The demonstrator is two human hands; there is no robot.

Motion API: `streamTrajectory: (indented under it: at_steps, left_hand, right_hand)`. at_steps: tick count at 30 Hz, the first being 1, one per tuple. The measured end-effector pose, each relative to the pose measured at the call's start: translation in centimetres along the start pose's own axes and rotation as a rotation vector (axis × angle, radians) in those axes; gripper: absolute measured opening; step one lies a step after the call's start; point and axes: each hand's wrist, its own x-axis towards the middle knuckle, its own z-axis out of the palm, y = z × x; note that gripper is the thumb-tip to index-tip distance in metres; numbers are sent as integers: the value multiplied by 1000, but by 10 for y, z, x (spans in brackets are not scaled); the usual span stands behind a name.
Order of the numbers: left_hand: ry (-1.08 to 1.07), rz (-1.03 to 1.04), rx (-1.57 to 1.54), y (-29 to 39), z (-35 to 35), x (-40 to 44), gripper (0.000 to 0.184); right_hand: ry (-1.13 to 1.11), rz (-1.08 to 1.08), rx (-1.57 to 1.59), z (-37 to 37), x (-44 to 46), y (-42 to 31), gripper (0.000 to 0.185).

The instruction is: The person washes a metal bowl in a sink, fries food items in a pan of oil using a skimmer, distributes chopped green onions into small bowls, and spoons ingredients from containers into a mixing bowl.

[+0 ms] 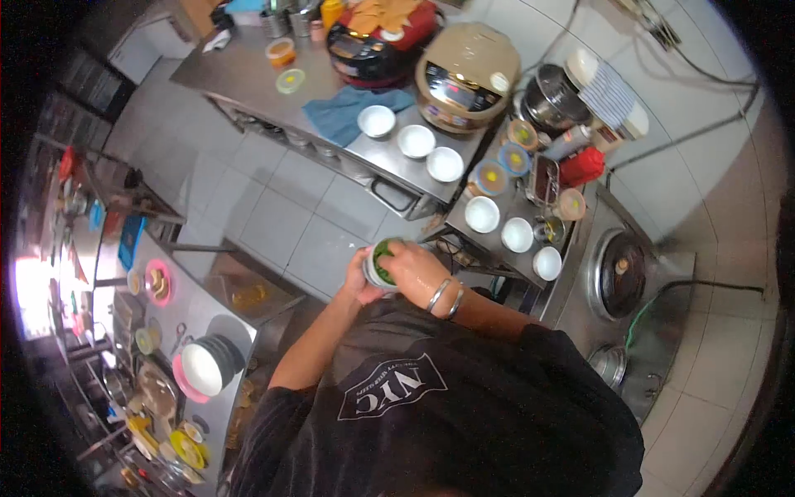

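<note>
In front of my chest my left hand (357,277) is wrapped round a small light-coloured tub (378,276). Chopped greens (383,250) show inside its mouth. From the right, my right hand (409,267), with bangles on its wrist, dips into the tub. Its fingers are bent together on the greens, the tips hidden. Beyond my hands, small white bowls stand on two metal counters: three on the far one, including a middle bowl (416,141), and three on the right one, including a middle bowl (517,234).
Two rice cookers (469,74) and a blue cloth (356,114) sit on the far counter (248,70). Lidded tubs (489,176) and a red bottle (582,167) crowd the right counter beside a round cooker (621,269). Stacked bowls (207,369) stand on the left table.
</note>
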Motion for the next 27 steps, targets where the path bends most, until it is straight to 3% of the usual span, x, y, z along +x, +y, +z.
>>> streamTrajectory:
  at_steps: [1,6,9,14,18,20,21,24,27]
  left_hand:
    - [-5,-42,11,-10,8,19,57]
    - [-134,-235,64,-60,37,104,57]
    - [-184,-352,43,-86,58,134,55]
    - [-260,-536,103,-118,87,168,57]
    - [-247,-640,183,-141,103,188,60]
    - [-292,-708,133,-149,103,198,62]
    - [-415,-746,86,-153,97,207,64]
    - [-291,-740,164,-167,91,219,65]
    - [-349,-755,179,-172,83,225,66]
  right_hand:
    - [72,34,44,4,-12,21,19]
    - [180,195,74,-16,-74,88,17]
    - [462,313,263,-26,-110,106,20]
    - [477,486,325,-28,-163,128,19]
    - [654,634,403,-22,-191,135,19]
    - [735,692,444,-23,-202,137,20]
    - [762,767,548,-24,-210,140,20]
    - [832,886,648,-35,-231,146,22]
    - [886,1015,660,-40,-252,167,24]
